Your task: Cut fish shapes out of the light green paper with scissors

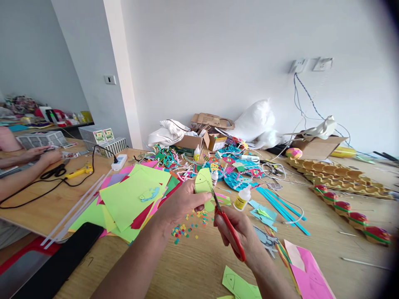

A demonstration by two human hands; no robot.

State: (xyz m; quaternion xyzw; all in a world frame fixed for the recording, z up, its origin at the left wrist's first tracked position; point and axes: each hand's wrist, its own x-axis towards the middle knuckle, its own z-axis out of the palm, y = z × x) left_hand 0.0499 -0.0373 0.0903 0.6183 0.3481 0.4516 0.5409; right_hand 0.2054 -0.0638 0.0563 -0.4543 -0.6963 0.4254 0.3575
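My left hand (186,198) pinches a small piece of light green paper (202,181) with a fish outline drawn on it. In my right hand (238,230) are scissors (232,232) with red handles, their blades meeting the paper's right edge. Under my hands, small round paper dots (183,230) in several colours lie scattered. Another green paper piece with a drawn fish (237,282) rests near the front edge. To the left is a stack of coloured sheets (134,195), a blue fish cutout (152,194) on top.
Glue bottles (242,197) stand beyond my hands. Blue paper strips (282,209), pink paper (310,270) and egg-carton strips (336,176) lie right. Cardboard boxes (215,141) and white bags line the wall. At left are a yellow glue gun (79,171), a black phone (70,261) and another person's hands (46,155).
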